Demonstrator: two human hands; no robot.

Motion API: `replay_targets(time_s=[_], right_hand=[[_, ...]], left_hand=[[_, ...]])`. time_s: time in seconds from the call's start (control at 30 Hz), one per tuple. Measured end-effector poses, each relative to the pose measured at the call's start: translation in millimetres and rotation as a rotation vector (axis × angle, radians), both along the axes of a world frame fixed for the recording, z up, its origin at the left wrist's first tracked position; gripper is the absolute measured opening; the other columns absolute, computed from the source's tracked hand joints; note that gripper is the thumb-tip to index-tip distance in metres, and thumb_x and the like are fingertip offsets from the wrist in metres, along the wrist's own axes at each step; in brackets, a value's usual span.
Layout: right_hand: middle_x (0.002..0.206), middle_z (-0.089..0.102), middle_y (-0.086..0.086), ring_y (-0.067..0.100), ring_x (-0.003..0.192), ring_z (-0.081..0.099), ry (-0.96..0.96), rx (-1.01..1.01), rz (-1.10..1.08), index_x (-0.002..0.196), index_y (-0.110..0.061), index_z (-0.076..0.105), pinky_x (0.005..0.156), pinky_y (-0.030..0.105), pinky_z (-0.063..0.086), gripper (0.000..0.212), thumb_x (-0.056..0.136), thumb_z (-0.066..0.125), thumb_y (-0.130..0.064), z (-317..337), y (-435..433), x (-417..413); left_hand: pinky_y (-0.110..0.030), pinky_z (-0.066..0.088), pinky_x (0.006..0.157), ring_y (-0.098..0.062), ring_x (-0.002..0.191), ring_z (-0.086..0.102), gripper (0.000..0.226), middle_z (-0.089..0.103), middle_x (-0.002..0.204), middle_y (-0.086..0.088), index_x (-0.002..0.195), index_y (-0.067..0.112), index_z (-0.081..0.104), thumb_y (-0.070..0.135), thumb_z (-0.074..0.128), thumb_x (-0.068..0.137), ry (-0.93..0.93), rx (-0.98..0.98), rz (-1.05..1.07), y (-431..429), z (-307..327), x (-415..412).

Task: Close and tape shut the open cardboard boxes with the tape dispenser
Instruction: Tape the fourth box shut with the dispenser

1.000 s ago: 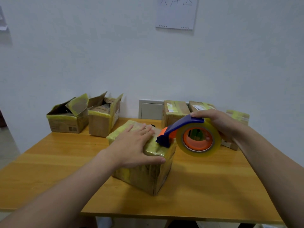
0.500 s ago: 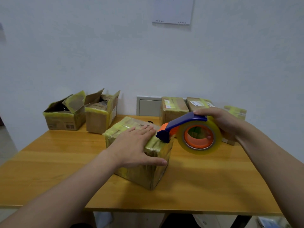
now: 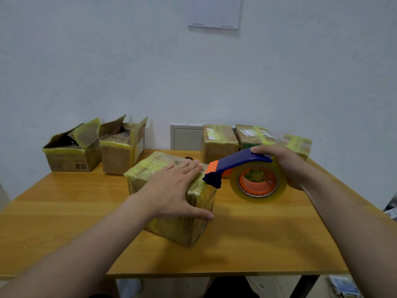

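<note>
Work looks a little past halfway. Three sealed boxes (image 3: 253, 134) stand along the table's (image 3: 64, 211) back edge toward the right corner, closed and taped. Two open boxes (image 3: 73, 162) at the back left corner have their flaps up, not yet dealt with. One box (image 3: 150, 168) sits mid-table, flaps down, much yellowish tape on it.

The left hand (image 3: 171, 190) lies flat on its top, fingers straight and together, thumb spread over the near face, pressing down. The right hand (image 3: 285, 166) curls round the dispenser (image 3: 242, 161), gripping handle and roll, and holds it in the air just right of the box. The dispenser's nose is at the box's top right edge, touching or just clear; I cannot tell which. Likely a strip starts or ends here; then the open pair is left.

The table is orange-toned wood against a plain white wall (image 3: 129, 72), with a paper (image 3: 214, 11) pinned high and a panel (image 3: 184, 138) low behind the boxes.
</note>
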State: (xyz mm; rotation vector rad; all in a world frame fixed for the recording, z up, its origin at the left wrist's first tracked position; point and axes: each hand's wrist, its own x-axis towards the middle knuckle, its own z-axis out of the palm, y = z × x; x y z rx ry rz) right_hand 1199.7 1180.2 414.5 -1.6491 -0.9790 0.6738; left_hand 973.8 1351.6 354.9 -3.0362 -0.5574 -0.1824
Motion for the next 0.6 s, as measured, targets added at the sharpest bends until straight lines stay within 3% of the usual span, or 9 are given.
replay_targets(time_s=[0.07,0.2,0.3,0.4,0.5,0.6], right_hand=[[0.092,0.072,0.019,0.036,0.083,0.065,-0.019,0.012,0.003,0.094,-0.014,0.076,0.08,0.046,0.052,0.027,0.091,0.066,-0.038,3,4,0],[0.091,0.07,0.022,0.039,0.084,0.063,-0.021,0.025,-0.003,0.087,-0.017,0.078,0.08,0.052,0.047,0.032,0.079,0.069,-0.046,5,7,0],[0.096,0.071,0.025,0.038,0.085,0.064,-0.001,0.013,-0.005,0.096,-0.01,0.077,0.082,0.051,0.05,0.042,0.078,0.069,-0.047,-2,-2,3],[0.095,0.073,0.025,0.035,0.082,0.066,0.0,0.018,-0.004,0.102,-0.004,0.075,0.076,0.045,0.053,0.044,0.089,0.065,-0.044,-18,-14,5],[0.083,0.07,0.016,0.027,0.07,0.064,0.045,0.037,-0.004,0.088,-0.015,0.079,0.062,0.035,0.051,0.037,0.085,0.063,-0.048,-32,-24,5],[0.079,0.069,0.012,0.022,0.063,0.063,0.065,0.034,0.0,0.08,-0.02,0.08,0.059,0.033,0.05,0.034,0.08,0.062,-0.048,-35,-33,8]], left_hand=[[-0.038,0.002,0.13,-0.011,0.16,0.0,0.128,0.003,0.174,0.009,0.164,0.036,-0.005,0.104,0.041,0.065,-0.012,0.008,-0.005,-1,0,4],[-0.041,0.006,0.13,-0.012,0.16,0.006,0.128,0.01,0.173,0.009,0.163,0.042,0.001,0.106,0.042,0.06,-0.039,-0.018,0.02,2,-1,11],[-0.04,0.007,0.13,-0.013,0.16,0.006,0.131,0.008,0.174,0.008,0.164,0.04,0.002,0.107,0.04,0.058,-0.022,-0.015,0.043,2,-2,13],[-0.037,0.004,0.127,-0.013,0.16,0.006,0.134,0.007,0.174,0.008,0.164,0.039,0.004,0.108,0.038,0.056,-0.023,-0.005,0.057,0,-4,11],[-0.037,0.005,0.126,-0.013,0.16,0.006,0.133,0.006,0.174,0.009,0.164,0.04,0.004,0.108,0.038,0.055,-0.021,-0.001,0.068,-1,-4,10],[-0.039,0.006,0.127,-0.013,0.16,0.007,0.133,0.006,0.174,0.009,0.164,0.04,0.004,0.109,0.039,0.055,-0.011,-0.005,0.07,-1,-3,10]])
